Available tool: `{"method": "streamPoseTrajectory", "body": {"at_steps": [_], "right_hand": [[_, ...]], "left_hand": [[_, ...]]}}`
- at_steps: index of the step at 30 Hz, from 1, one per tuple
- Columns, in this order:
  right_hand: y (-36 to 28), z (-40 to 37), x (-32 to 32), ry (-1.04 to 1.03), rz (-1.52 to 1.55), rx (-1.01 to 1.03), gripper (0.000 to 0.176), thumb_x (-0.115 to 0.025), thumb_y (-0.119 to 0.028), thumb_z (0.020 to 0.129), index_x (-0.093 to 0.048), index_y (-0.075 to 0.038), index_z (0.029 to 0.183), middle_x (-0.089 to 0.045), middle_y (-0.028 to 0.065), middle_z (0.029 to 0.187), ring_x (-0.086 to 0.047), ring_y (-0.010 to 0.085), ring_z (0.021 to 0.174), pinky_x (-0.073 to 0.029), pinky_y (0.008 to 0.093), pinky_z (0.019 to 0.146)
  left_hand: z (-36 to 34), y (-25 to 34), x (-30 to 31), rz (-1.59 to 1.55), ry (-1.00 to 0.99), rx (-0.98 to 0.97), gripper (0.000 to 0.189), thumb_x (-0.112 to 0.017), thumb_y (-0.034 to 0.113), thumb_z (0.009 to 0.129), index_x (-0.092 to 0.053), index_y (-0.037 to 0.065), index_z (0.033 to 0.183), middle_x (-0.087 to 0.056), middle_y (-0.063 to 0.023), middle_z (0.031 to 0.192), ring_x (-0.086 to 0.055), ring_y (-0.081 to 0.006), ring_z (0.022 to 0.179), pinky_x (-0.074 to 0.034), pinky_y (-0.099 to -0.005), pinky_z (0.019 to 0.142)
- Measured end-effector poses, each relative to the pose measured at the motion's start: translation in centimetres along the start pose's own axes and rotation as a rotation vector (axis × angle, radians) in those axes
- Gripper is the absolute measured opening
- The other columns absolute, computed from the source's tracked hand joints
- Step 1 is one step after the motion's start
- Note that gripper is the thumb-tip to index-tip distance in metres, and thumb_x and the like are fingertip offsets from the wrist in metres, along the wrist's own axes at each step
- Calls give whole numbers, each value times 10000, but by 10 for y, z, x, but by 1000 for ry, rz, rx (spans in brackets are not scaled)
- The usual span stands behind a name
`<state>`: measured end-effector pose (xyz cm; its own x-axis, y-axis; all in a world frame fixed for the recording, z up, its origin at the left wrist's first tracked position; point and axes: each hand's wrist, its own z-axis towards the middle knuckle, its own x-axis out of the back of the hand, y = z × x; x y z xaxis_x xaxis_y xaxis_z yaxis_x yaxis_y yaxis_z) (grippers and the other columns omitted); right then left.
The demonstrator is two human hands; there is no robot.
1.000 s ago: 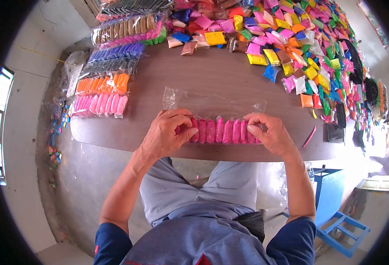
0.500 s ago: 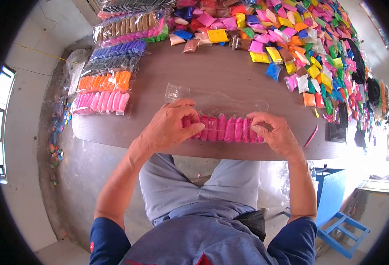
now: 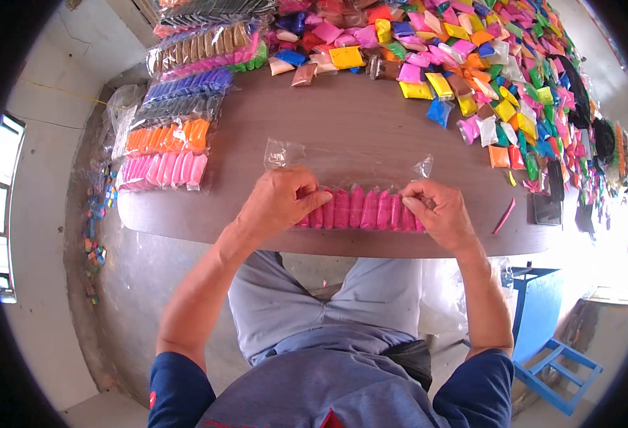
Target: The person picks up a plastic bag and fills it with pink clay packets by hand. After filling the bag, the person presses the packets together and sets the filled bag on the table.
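Observation:
A clear plastic bag [image 3: 360, 208] with a row of magenta packets inside lies near the table's front edge. Its loose transparent flap [image 3: 285, 153] spreads over the table behind the row, crumpled at both corners. My left hand [image 3: 280, 200] is closed at the bag's left end, thumb and fingers pinching the film. At the right end my right hand [image 3: 441, 215] pinches the film the same way, thumb against forefinger. Both palms cover the outermost packets in part.
Filled bags of packets, pink [image 3: 163, 171], orange [image 3: 168, 137] and darker ones, are stacked at the left. A large heap of loose colourful packets [image 3: 464, 50] covers the back and right. A red pen-like stick [image 3: 504, 217] and a dark phone-like object [image 3: 547, 210] lie right. A blue stool [image 3: 556, 371] stands below.
The flap's right corner now stands up in a crumpled peak behind my right hand. My fingers have shifted slightly along the film, with the packets staying in place.

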<state>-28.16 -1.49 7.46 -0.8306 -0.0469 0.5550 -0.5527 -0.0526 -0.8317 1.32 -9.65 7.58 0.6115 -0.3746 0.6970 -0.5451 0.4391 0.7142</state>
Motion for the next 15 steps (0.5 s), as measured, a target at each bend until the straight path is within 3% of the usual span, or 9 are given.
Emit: {"method": "streamPoseTrajectory", "body": {"at_steps": [3,6,11,14,15], "right_hand": [[-4,0,-3,55,-32,39,154,-679,-97,916,-683,-25,1052,-721,108,893,-677,194,810,-529,320,744],[-8,-3,-3,106,-134,58,234,-692,-128,902,-678,-43,1120,-723,144,1013,-694,285,949,-538,377,832],[-42,2,-5,149,-411,308,416,-720,-214,868,-629,-32,1231,-686,180,1171,-635,367,1109,-500,448,948],[-47,18,-22,-41,-374,331,559,-729,-299,859,-578,5,1304,-669,220,1199,-612,401,1139,-455,440,1024],[-46,26,-26,-120,-374,310,540,-725,-300,855,-593,-4,1287,-675,225,1161,-621,408,1104,-471,453,980]], "left_hand": [[1,-4,-6,3,83,-38,314,-769,246,844,-619,-4,727,-619,-143,696,-614,-342,645,-480,-436,606],[-1,-1,-6,83,99,-48,213,-782,165,835,-675,-11,780,-632,-125,713,-620,-249,649,-481,-374,600],[-4,0,-8,49,109,-10,216,-789,195,829,-695,5,785,-650,-135,729,-640,-281,671,-493,-391,615],[-4,1,-8,51,120,-15,219,-792,205,826,-699,11,785,-655,-137,726,-645,-284,671,-499,-393,618],[-4,1,-8,51,129,-17,221,-793,207,825,-699,12,785,-656,-137,724,-646,-286,670,-501,-394,619]]}}
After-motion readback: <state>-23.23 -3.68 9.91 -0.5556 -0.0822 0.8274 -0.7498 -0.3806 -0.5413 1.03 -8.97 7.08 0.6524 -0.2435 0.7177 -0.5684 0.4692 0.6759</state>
